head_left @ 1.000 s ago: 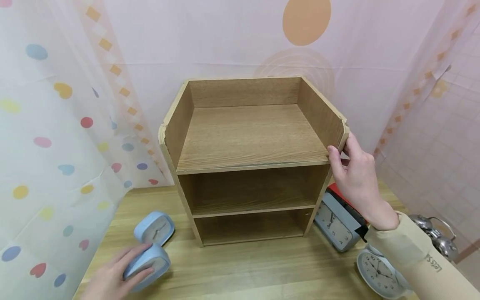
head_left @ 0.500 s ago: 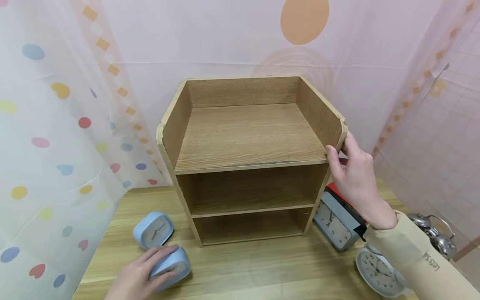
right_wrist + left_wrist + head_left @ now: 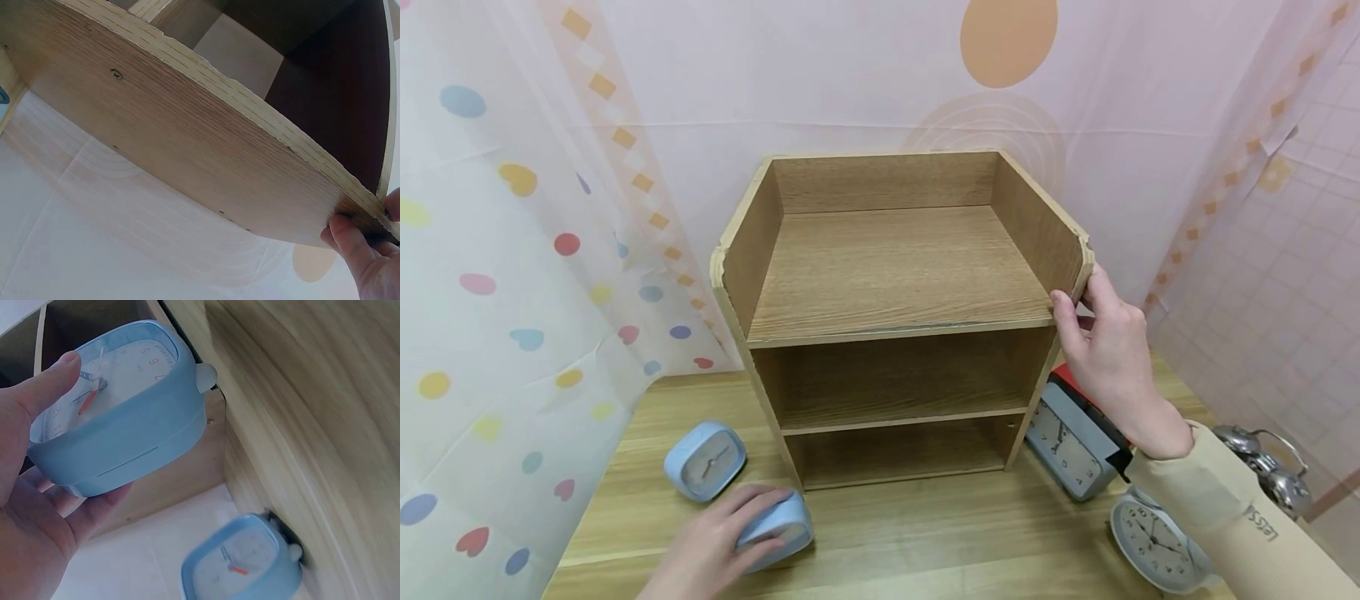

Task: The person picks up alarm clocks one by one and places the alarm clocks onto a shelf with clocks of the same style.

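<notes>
A patterned curtain (image 3: 820, 75) hangs behind a wooden table (image 3: 895, 550); head view: a rounded blue clock (image 3: 781, 527) is before the front left corner of a wooden shelf (image 3: 880, 267), a second blue clock (image 3: 705, 461) near it, a grey clock (image 3: 1067, 446) right of the shelf; the left hand (image 3: 718, 542) pinches the first clock, the right hand (image 3: 1112, 358) grips the shelf's right side; left wrist view: pale dial (image 3: 128, 375), orange-red pointer (image 3: 88, 402), thumb (image 3: 50, 381) over the rim; right wrist view: fingers (image 3: 351, 242) against the side panel (image 3: 187, 144).
</notes>
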The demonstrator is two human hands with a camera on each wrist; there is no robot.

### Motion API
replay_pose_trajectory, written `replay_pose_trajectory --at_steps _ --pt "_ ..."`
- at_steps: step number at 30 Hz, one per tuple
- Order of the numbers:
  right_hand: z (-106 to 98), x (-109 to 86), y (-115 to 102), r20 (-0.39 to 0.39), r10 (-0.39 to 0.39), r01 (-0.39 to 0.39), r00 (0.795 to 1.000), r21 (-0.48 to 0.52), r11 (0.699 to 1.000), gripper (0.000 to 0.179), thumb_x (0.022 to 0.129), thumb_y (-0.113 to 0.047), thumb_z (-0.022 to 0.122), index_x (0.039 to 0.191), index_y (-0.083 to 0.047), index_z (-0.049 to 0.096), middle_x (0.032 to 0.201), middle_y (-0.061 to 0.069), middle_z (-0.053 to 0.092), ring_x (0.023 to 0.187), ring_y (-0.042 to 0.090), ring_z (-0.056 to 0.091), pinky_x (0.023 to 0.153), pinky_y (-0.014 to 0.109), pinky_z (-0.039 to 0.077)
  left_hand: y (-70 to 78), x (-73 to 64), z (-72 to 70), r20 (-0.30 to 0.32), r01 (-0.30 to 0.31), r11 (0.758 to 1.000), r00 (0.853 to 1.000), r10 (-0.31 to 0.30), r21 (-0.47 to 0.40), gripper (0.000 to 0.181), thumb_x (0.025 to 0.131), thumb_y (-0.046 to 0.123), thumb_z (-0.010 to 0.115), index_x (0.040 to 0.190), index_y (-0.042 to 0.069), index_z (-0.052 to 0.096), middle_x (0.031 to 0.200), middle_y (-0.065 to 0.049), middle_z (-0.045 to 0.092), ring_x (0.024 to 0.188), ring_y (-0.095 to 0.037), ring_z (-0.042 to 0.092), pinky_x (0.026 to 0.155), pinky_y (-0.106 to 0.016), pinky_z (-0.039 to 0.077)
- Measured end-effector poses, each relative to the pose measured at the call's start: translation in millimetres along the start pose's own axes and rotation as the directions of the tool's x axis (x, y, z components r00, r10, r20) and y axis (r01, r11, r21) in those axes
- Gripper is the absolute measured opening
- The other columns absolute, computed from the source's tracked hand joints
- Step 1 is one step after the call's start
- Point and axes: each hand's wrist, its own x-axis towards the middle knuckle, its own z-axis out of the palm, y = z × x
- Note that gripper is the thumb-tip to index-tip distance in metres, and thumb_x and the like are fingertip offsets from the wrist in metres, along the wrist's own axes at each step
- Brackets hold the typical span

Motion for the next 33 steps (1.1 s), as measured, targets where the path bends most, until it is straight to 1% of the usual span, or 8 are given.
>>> replay_pose_trajectory --at_steps 4,6,12,14,18,25,30,33 --pt "0 -0.1 0 0.001 -0.002 0.002 1.0 0.0 1.0 0.033 0.103 -0.001 0.061 0.131 0.014 0.055 0.122 0.035 0.072 0.108 0.05 0.075 0.078 0.06 0.061 4.9 4.9 4.0 0.011 -0.029 1.0 1.0 0.029 0.004 0.06 0.074 0.032 0.093 0.13 0.026 0.071 0.117 0.009 0.074 0.092 -0.005 0.068 0.07 -0.026 0.055" --pt "0 -0.2 0 -0.004 0.0 0.0 1.0 -0.003 1.0 0.032 0.102 -0.001 0.061 0.13 0.014 0.055 0.12 0.035 0.073 0.108 0.049 0.075 0.077 0.058 0.061 8.1 7.2 6.5 0.017 -0.042 0.999 0.999 0.042 0.003 0.059 0.075 0.033 0.092 0.13 0.025 0.071 0.116 0.008 0.074 0.092 -0.005 0.069 0.07 -0.025 0.056" --pt "0 -0.6 1 -0.013 0.001 -0.001 1.0 -0.012 1.0 0.031 0.102 -0.001 0.061 0.129 0.014 0.056 0.118 0.033 0.074 0.106 0.047 0.077 0.077 0.051 0.059 16.7 15.6 13.1 0.037 -0.078 0.997 0.996 0.079 -0.022 0.056 0.078 0.035 0.09 0.13 0.025 0.07 0.116 0.008 0.073 0.088 -0.002 0.068 0.065 -0.021 0.052" --pt "0 -0.7 0 -0.013 0.003 -0.003 1.0 -0.009 1.0 0.031 0.102 -0.001 0.061 0.129 0.014 0.056 0.118 0.033 0.074 0.106 0.047 0.076 0.077 0.052 0.059 19.6 19.3 14.5 0.05 -0.088 0.996 0.995 0.09 -0.034 0.054 0.081 0.035 0.089 0.131 0.025 0.07 0.116 0.009 0.073 0.087 -0.001 0.067 0.064 -0.02 0.05" --pt "0 -1.1 0 -0.012 0.008 -0.008 1.0 -0.006 1.0 0.029 0.103 -0.002 0.061 0.128 0.014 0.057 0.118 0.032 0.074 0.106 0.047 0.076 0.077 0.054 0.06 25.7 26.4 19.9 0.067 -0.106 0.993 0.992 0.11 -0.058 0.053 0.082 0.034 0.088 0.131 0.023 0.07 0.117 0.007 0.073 0.087 -0.003 0.068 0.065 -0.021 0.051" --pt "0 -1.1 -1 -0.006 0.006 -0.006 1.0 -0.005 1.0 0.03 0.103 -0.002 0.061 0.129 0.012 0.057 0.119 0.033 0.074 0.108 0.047 0.076 0.077 0.055 0.061 33.6 34.9 28.5 0.09 -0.116 0.989 0.988 0.124 -0.089 0.053 0.083 0.032 0.088 0.131 0.022 0.07 0.118 0.008 0.073 0.09 -0.005 0.07 0.069 -0.024 0.056" --pt "0 -1.7 -1 -0.007 0.011 -0.011 1.0 0.0 1.0 0.03 0.103 -0.002 0.061 0.129 0.012 0.057 0.119 0.032 0.074 0.108 0.047 0.076 0.077 0.057 0.061 37.4 38.5 31.2 0.103 -0.109 0.988 0.987 0.12 -0.106 0.052 0.084 0.032 0.087 0.132 0.022 0.07 0.119 0.008 0.072 0.091 -0.006 0.07 0.07 -0.025 0.056" --pt "0 -1.7 0 -0.006 0.007 -0.007 1.0 -0.002 1.0 0.03 0.103 -0.002 0.061 0.129 0.013 0.056 0.119 0.033 0.074 0.107 0.047 0.076 0.077 0.055 0.061 38.4 40.2 33.0 0.111 -0.102 0.988 0.987 0.115 -0.115 0.051 0.085 0.032 0.086 0.132 0.022 0.069 0.119 0.009 0.072 0.092 -0.005 0.07 0.07 -0.025 0.056"
